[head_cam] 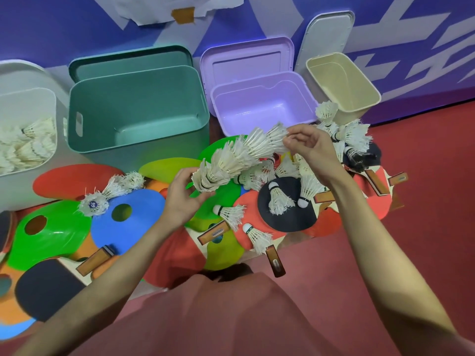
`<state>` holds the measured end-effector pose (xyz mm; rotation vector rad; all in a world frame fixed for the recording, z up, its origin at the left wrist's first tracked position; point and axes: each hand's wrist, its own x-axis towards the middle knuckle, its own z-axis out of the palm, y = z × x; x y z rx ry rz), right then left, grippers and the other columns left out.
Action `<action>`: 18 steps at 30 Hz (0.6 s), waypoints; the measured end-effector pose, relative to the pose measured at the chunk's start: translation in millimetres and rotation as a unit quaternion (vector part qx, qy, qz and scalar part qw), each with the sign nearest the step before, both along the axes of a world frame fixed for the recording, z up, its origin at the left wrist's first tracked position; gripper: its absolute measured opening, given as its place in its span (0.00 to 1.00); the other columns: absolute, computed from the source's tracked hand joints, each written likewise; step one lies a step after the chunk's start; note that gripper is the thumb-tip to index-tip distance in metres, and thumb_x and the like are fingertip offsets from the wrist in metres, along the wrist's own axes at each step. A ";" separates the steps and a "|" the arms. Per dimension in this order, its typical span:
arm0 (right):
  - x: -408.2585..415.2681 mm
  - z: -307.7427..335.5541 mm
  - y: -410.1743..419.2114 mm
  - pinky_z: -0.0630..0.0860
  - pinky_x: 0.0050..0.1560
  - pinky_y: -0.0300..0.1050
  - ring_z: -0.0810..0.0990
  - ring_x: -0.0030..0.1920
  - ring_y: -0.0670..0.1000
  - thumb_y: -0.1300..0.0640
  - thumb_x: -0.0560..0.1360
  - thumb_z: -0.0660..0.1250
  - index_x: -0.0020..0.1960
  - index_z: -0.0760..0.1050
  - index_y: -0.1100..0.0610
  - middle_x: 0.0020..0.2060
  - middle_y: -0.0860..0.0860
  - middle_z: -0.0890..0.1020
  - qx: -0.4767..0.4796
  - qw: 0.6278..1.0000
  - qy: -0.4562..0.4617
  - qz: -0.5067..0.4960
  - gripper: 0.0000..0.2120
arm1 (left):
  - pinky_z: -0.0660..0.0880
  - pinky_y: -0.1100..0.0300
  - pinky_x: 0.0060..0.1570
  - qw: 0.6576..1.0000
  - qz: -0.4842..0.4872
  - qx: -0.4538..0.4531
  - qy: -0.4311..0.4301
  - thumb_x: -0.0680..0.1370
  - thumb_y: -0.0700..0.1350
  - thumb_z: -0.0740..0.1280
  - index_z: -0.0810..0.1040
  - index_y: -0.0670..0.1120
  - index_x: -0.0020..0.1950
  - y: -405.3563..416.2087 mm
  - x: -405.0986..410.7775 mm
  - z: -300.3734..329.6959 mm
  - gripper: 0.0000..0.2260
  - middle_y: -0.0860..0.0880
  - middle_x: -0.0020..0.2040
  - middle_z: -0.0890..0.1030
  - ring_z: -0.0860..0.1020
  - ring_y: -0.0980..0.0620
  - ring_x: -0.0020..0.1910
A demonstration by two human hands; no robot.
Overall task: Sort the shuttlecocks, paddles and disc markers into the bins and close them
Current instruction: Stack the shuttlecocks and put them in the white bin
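The person held a long nested stack of shuttlecocks [239, 158] with both hands above the pile on the red floor [424, 201]. The left hand [180, 199] gripped the lower end of the stack, fingers curled around the cork side. The right hand [305, 145] pinched the upper, feathered end between thumb and fingertips. The stack bent in a curve between the two hands.

Behind it stood four open bins in a row: a white bin [15, 104] at the left with many shuttlecocks already inside, a teal bin [138, 98], a purple bin [262, 104] and a beige bin [344, 80], each with its lid leaning behind.

On the floor lay loose shuttlecocks [277, 199], paddles [288, 209] with red and black faces, and disc markers [128, 217] in green, blue, red and orange, all mixed and overlapping.
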<state>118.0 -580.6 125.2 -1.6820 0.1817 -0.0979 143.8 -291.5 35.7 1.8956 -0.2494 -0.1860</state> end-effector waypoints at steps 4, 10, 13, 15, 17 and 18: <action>-4.0 -1.9 -2.1 0.76 0.47 0.41 0.78 0.45 0.48 0.61 0.71 0.72 0.50 0.78 0.55 0.43 0.50 0.82 0.009 0.999 -0.012 -0.042 0.09 | 0.76 0.59 0.50 1.000 0.004 -0.008 0.001 0.67 0.35 0.77 0.72 0.59 0.52 -3.4 -1.6 -1.1 0.26 0.43 0.57 0.76 0.77 0.48 0.55; -10.8 -1.4 -2.1 0.75 0.45 0.37 0.79 0.45 0.46 0.64 0.74 0.69 0.58 0.76 0.61 0.43 0.51 0.81 0.011 0.999 -0.004 -0.042 0.13 | 0.76 0.59 0.50 1.000 -0.003 -0.008 -0.015 0.67 0.35 0.77 0.71 0.57 0.53 1.4 -7.1 -5.3 0.25 0.43 0.57 0.76 0.77 0.48 0.55; -12.7 -2.8 2.1 0.75 0.43 0.37 0.79 0.44 0.44 0.63 0.75 0.68 0.60 0.76 0.63 0.44 0.53 0.81 0.002 0.999 -0.001 -0.047 0.14 | 0.77 0.55 0.52 1.000 -0.008 -0.010 -0.016 0.67 0.35 0.77 0.71 0.60 0.53 8.5 -11.6 -9.9 0.26 0.41 0.57 0.76 0.77 0.46 0.57; -14.6 -4.9 5.4 0.76 0.43 0.37 0.79 0.44 0.44 0.63 0.75 0.68 0.58 0.77 0.61 0.42 0.51 0.82 -0.005 0.999 0.003 -0.048 0.11 | 0.77 0.53 0.54 1.000 -0.007 -0.012 -0.010 0.67 0.35 0.77 0.72 0.59 0.54 13.7 -15.6 -14.2 0.26 0.40 0.58 0.76 0.76 0.44 0.58; -16.7 -8.8 8.2 0.76 0.43 0.38 0.79 0.44 0.43 0.62 0.76 0.68 0.56 0.77 0.58 0.41 0.50 0.81 -0.013 0.999 0.009 -0.047 0.10 | 0.77 0.54 0.55 1.000 -0.005 -0.012 -0.002 0.67 0.35 0.77 0.72 0.57 0.54 17.5 -19.3 -18.0 0.26 0.40 0.58 0.75 0.76 0.44 0.58; -17.9 -11.2 9.4 0.77 0.44 0.38 0.79 0.44 0.42 0.61 0.76 0.68 0.56 0.77 0.58 0.41 0.51 0.81 -0.021 0.999 0.012 -0.044 0.09 | 0.77 0.55 0.55 1.000 -0.004 -0.011 -0.003 0.67 0.35 0.77 0.72 0.56 0.55 18.8 -21.0 -19.7 0.26 0.40 0.58 0.75 0.76 0.44 0.58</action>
